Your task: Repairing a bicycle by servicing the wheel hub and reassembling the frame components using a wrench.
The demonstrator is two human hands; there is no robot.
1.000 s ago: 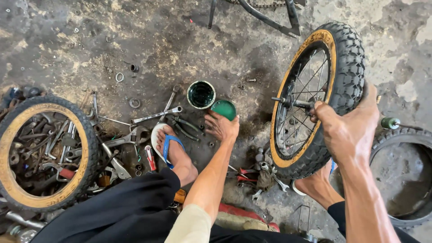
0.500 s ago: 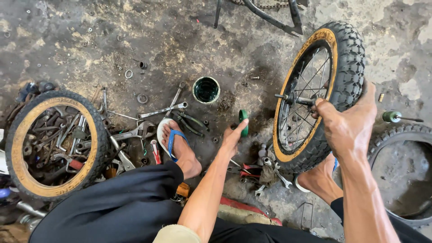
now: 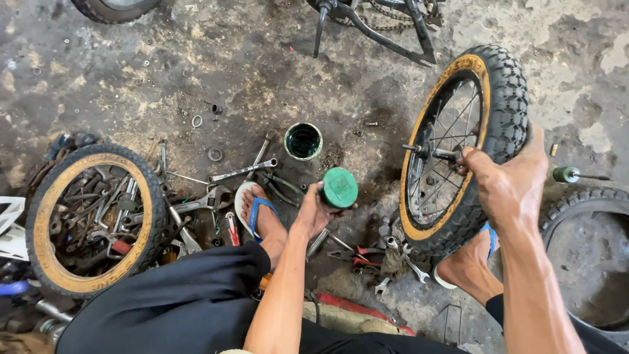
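My left hand (image 3: 313, 211) holds a round green lid (image 3: 339, 187) above the floor, its flat top facing up. Just beyond it stands an open green tin (image 3: 303, 141) with a dark inside. My right hand (image 3: 506, 185) grips a small bicycle wheel (image 3: 501, 98) that stands upright on the floor; the fingers close at the axle (image 3: 429, 152) while the palm rests on the knobby black tyre. The wheel has a yellow rim and thin spokes.
A second yellow-rimmed tyre (image 3: 40, 216) lies flat at left, filled with tools. Wrenches (image 3: 242, 172) and pliers are scattered by my sandalled foot (image 3: 259, 215). There is a green-handled screwdriver (image 3: 571, 174) and another tyre (image 3: 583, 203) at right, and a bicycle frame (image 3: 383, 33) at the top.
My left hand lifted the green lid from the floor beside the tin and turned it flat side up, nearer to me. My right hand kept its hold on the wheel.
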